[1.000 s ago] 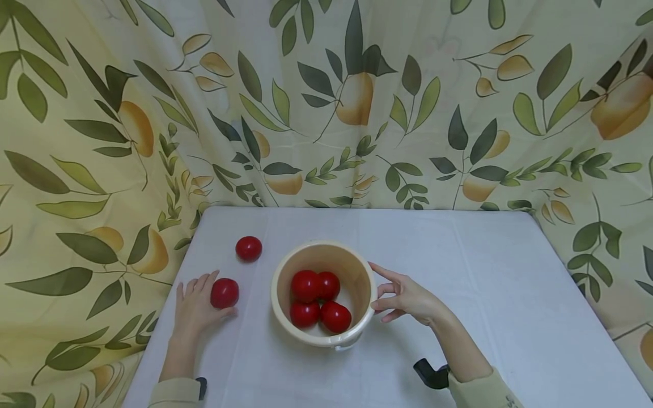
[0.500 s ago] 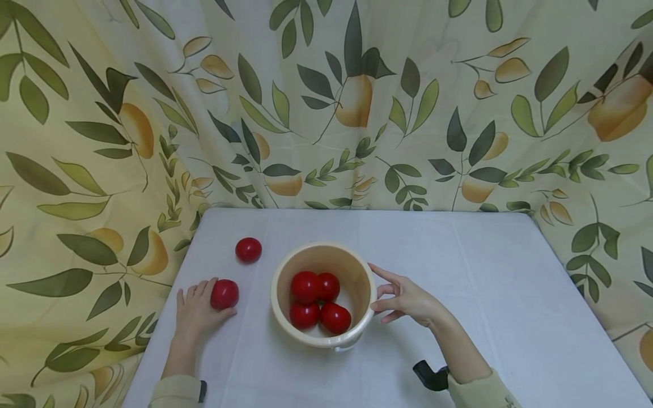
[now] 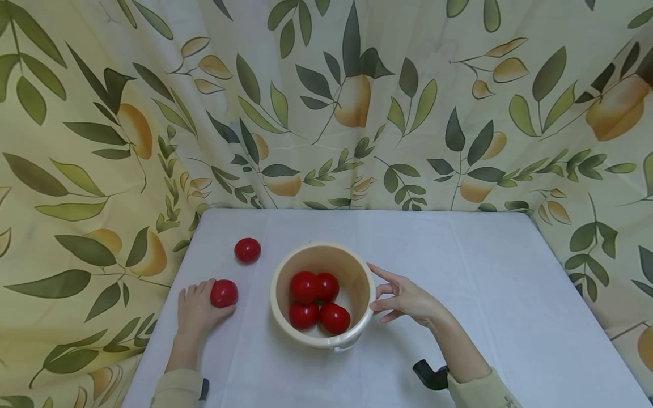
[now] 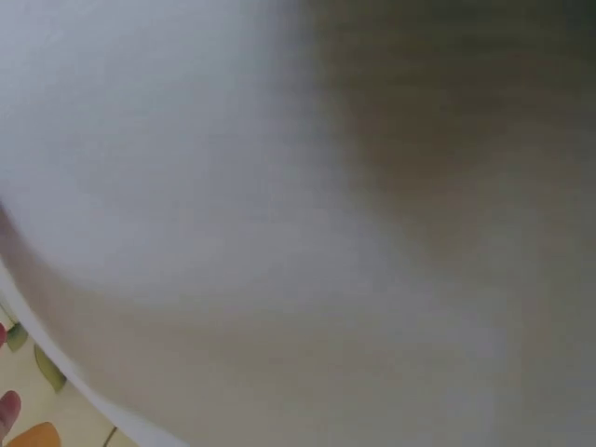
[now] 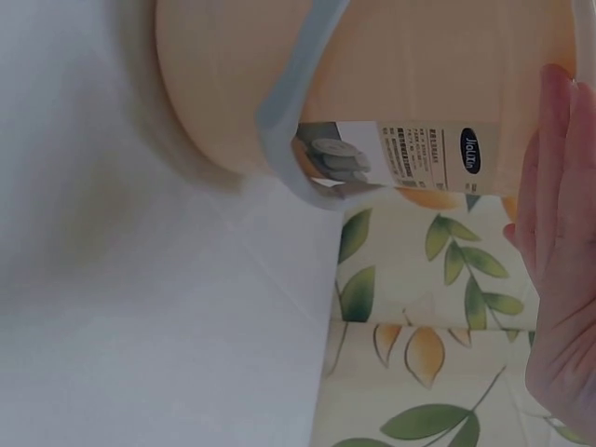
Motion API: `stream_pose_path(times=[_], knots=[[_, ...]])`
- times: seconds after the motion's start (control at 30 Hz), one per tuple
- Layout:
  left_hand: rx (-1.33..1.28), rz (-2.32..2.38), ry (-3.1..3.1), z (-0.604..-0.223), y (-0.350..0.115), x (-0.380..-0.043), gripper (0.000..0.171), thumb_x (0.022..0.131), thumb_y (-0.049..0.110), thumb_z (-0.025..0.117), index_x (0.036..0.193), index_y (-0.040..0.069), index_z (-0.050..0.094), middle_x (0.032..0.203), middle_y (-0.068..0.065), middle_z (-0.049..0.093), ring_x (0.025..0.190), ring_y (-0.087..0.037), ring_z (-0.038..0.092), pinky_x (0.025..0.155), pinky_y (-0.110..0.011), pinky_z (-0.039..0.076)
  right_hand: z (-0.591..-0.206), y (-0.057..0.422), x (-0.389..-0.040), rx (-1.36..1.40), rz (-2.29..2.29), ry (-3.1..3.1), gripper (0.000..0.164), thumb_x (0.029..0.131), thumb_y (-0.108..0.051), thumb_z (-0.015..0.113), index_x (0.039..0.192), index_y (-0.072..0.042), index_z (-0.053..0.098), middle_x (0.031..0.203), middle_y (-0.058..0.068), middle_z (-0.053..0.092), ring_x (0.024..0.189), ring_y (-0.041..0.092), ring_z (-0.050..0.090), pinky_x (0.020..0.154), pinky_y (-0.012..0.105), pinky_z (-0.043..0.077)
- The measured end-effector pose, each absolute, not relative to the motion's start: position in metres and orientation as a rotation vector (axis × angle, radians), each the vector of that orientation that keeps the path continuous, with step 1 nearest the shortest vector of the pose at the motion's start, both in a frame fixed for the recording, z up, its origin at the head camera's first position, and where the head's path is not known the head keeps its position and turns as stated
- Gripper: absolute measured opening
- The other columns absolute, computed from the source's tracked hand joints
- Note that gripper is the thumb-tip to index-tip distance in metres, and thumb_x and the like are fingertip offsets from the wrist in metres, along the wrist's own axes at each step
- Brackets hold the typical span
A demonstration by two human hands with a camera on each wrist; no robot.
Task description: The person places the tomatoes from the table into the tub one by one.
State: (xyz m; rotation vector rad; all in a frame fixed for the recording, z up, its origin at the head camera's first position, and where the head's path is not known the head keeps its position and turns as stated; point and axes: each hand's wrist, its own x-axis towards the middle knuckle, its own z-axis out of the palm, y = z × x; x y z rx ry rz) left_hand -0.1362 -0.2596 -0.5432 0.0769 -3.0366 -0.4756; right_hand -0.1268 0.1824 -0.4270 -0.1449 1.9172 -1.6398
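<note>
In the head view my left hand (image 3: 196,309) holds a round, glossy red fruit (image 3: 224,293) on the left of the table, its fingers behind the fruit and its thumb along the near side. In the left wrist view only fingertips (image 4: 7,410) show at the left edge. A cream bucket (image 3: 278,317) stands upright near the middle with several red fruits (image 3: 304,288) inside. My right hand (image 3: 408,300) touches the bucket's right side by the rim. Seen from the right wrist, its fingers (image 5: 549,158) lie fairly straight against the wall. Another red fruit (image 3: 247,250) lies behind the left hand.
A white cloth covers the table (image 3: 490,272). Behind and beside it hangs a curtain (image 3: 336,158) printed with leaves and fruit. The bucket's pale handle (image 5: 284,112) hangs down over its side, next to a printed label (image 5: 410,154). A black strap (image 3: 431,375) juts from the right wrist.
My left fingers have drawn in closer around the red fruit, which stays in about the same place. The right hand and the bucket have not visibly moved.
</note>
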Motion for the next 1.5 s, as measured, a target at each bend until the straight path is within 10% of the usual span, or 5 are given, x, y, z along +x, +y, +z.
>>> stream_pose_path(times=[0.97, 1.5], knots=[[-0.405, -0.176, -2.682, -0.409, -0.151, -0.166, 0.073, 0.060, 0.056, 0.069, 0.114, 0.009, 0.055, 0.107, -0.013, 0.060, 0.099, -0.031, 0.051, 0.087, -0.050, 0.041, -0.426, 0.182, -0.126, -0.133, -1.651, 1.898, 0.084, 0.079, -0.004, 0.069, 0.146, -0.009, 0.019, 0.098, 0.025, 0.062, 0.074, 0.022, 0.066, 0.061, 0.040, 0.056], [-0.905, 0.014, -2.710, -0.419, -0.066, -0.158, 0.070, 0.063, 0.062, 0.064, 0.118, 0.020, 0.052, 0.111, 0.000, 0.057, 0.102, -0.020, 0.049, 0.089, -0.044, 0.041, -0.428, 0.183, -0.127, -0.133, -1.665, 1.887, 0.086, 0.078, -0.006, 0.071, 0.146, -0.010, 0.019, 0.097, 0.020, 0.063, 0.077, 0.024, 0.067, 0.062, 0.041, 0.056]])
